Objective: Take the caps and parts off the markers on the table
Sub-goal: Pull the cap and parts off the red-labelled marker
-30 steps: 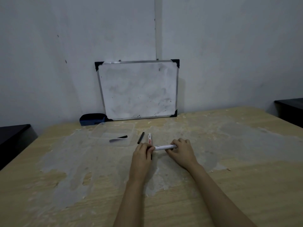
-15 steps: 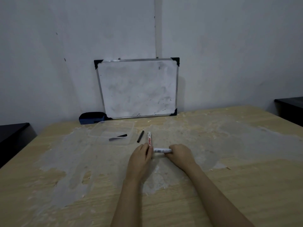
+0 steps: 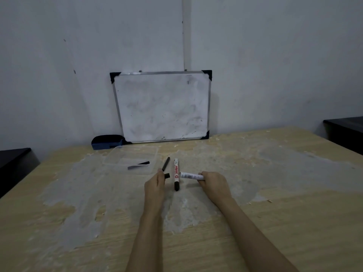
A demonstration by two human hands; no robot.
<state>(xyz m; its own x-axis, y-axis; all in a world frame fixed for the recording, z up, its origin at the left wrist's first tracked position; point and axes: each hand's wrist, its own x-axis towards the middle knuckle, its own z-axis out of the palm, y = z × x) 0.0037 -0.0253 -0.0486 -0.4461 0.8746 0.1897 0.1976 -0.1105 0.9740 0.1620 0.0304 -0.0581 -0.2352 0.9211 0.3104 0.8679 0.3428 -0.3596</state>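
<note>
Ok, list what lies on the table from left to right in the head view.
Blue eraser → clear tray → left hand → marker lying on the table → white marker barrel → right hand.

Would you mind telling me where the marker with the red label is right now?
In the head view the red-labelled marker lies on the table between the left hand and right hand, pointing away from the person.

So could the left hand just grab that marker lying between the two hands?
Probably yes: the marker lies uncovered right beside the left hand, though that hand already holds a black cap.
</note>
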